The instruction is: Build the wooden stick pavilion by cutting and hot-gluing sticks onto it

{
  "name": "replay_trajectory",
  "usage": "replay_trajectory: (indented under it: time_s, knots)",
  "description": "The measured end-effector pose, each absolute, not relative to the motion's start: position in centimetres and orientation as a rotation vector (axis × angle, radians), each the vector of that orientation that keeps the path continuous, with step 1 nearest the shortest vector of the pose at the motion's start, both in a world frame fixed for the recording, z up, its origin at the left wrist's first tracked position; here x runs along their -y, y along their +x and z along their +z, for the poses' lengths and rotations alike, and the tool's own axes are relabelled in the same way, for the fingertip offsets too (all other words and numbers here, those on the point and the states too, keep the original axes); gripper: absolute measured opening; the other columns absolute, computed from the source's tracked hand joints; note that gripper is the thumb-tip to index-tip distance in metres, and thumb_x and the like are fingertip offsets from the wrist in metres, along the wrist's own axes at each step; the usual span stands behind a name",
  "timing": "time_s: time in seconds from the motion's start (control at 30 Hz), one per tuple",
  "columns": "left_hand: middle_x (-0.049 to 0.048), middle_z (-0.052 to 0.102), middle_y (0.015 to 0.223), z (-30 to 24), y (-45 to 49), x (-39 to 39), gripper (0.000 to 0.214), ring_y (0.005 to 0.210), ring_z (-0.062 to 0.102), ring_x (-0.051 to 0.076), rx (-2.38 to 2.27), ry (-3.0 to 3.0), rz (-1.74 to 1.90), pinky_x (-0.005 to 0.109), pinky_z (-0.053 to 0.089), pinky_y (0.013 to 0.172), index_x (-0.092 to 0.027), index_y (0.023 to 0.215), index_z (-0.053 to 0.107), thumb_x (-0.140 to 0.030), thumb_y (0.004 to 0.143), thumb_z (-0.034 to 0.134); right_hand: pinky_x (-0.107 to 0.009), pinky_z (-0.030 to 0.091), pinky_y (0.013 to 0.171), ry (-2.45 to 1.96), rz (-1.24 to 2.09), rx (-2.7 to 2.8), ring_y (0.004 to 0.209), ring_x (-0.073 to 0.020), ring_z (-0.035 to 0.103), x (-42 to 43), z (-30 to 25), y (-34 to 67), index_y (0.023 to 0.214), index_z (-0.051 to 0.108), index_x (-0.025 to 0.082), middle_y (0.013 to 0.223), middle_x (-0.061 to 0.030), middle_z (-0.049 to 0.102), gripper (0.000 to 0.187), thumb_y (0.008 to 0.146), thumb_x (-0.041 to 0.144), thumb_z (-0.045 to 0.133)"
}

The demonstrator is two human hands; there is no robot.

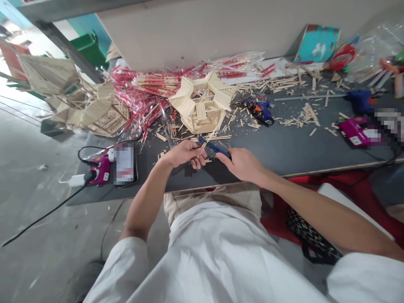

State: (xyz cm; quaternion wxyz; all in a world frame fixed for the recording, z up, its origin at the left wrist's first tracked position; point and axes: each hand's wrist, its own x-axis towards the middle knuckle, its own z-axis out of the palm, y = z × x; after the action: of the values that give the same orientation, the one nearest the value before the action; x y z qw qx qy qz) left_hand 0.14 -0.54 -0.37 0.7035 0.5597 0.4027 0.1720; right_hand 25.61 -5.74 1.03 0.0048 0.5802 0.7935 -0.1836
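Observation:
My left hand (186, 153) is closed around a thin wooden stick (211, 135) just above the near edge of the dark table (284, 147). My right hand (241, 164) grips blue-handled cutters (213, 147), whose tip meets the stick held by my left hand. Just behind both hands stands a hexagonal model built of wooden sticks (202, 103).
Red-and-clear packets of sticks (142, 94) are piled at the back left beside larger stick structures (72, 94). A blue glue gun (261, 110) and another (361, 101) lie among stick offcuts. A phone (125, 163), a magenta box (100, 170) and cables sit on the left.

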Motion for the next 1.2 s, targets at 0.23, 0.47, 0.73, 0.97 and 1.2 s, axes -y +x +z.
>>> replay_trajectory:
  time_s: [0.23, 0.47, 0.73, 0.97, 1.2]
  knots:
    - [0.0125, 0.079, 0.078, -0.3, 0.1, 0.7, 0.046, 0.057, 0.074, 0.017, -0.933, 1.31, 0.359, 0.024, 0.059, 0.054, -0.011, 0.092, 0.069, -0.056, 0.095, 0.077, -0.036, 0.047, 0.074, 1.883, -0.475, -2.383, 0.098, -0.0349, 0.078, 5.2, -0.3, 24.7, 0.107, 0.074, 0.016, 0.106, -0.0203, 0.081, 0.075, 0.112, 0.069, 0.021]
    - [0.0093, 0.08, 0.092, -1.0, -0.6, 0.3, 0.037, 0.084, 0.073, 0.02, -1.241, 2.152, 0.412, 0.028, 0.052, 0.077, -0.018, 0.088, 0.077, -0.041, 0.108, 0.057, -0.034, 0.042, 0.075, 2.004, -0.597, -2.465, 0.093, -0.031, 0.076, 5.9, 0.5, 26.9, 0.097, 0.072, 0.019, 0.093, -0.0155, 0.079, 0.067, 0.113, 0.064, 0.026]
    - [0.0083, 0.079, 0.116, -1.6, -0.9, 0.2, 0.036, 0.112, 0.07, 0.026, -1.168, 2.312, 0.295, 0.031, 0.049, 0.096, -0.026, 0.117, 0.085, -0.044, 0.108, 0.056, -0.044, 0.048, 0.099, 2.549, -0.159, -2.434, 0.117, -0.0409, 0.068, 7.4, -1.1, 33.7, 0.131, 0.068, 0.009, 0.119, -0.0249, 0.074, 0.069, 0.11, 0.064, 0.032]
    - [0.0058, 0.081, 0.1, -2.2, -1.7, -1.0, 0.035, 0.095, 0.072, 0.021, -1.031, 2.237, 0.344, 0.027, 0.047, 0.086, -0.022, 0.098, 0.086, -0.047, 0.104, 0.063, -0.063, 0.045, 0.103, 2.833, 0.306, -2.071, 0.127, -0.0518, 0.057, 7.0, -4.0, 39.3, 0.158, 0.043, -0.002, 0.138, -0.0387, 0.058, 0.084, 0.108, 0.064, 0.03]
    - [0.0021, 0.078, 0.083, -1.9, -1.3, -0.8, 0.04, 0.077, 0.069, 0.017, -1.077, 2.075, 0.417, 0.025, 0.045, 0.071, -0.019, 0.09, 0.081, -0.053, 0.102, 0.063, -0.065, 0.042, 0.106, 2.473, 0.381, -2.205, 0.125, -0.0484, 0.056, 6.8, -6.5, 40.6, 0.16, 0.048, 0.005, 0.139, -0.0334, 0.058, 0.073, 0.109, 0.057, 0.038]
